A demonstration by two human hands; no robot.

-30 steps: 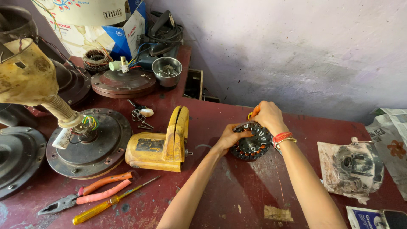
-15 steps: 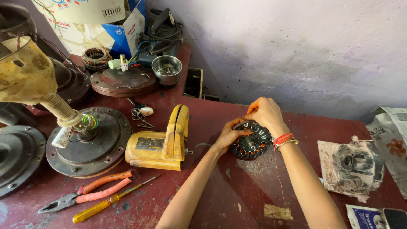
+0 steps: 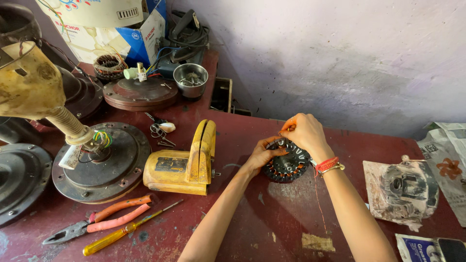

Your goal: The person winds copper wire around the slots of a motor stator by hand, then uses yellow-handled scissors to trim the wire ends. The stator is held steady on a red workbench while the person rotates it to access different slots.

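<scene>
A round black motor stator (image 3: 286, 166) rests on the dark red table (image 3: 252, 145), at 3 o'clock from a yellow winding tool (image 3: 187, 162). Left hand (image 3: 259, 156) steadies its rim, fingers clamped; right hand (image 3: 307, 135) pinches copper wire (image 3: 318, 199) over it, keeping it taut.

table (image 3: 252, 213): worn dark red | left of my fingers (image 3: 272, 151): yellow tool (image 3: 182, 162), pliers (image 3: 99, 224), screwdriver (image 3: 124, 235) | under them: round stator (image 3: 286, 167) | right: greasy motor part on paper (image 3: 405, 191)
</scene>
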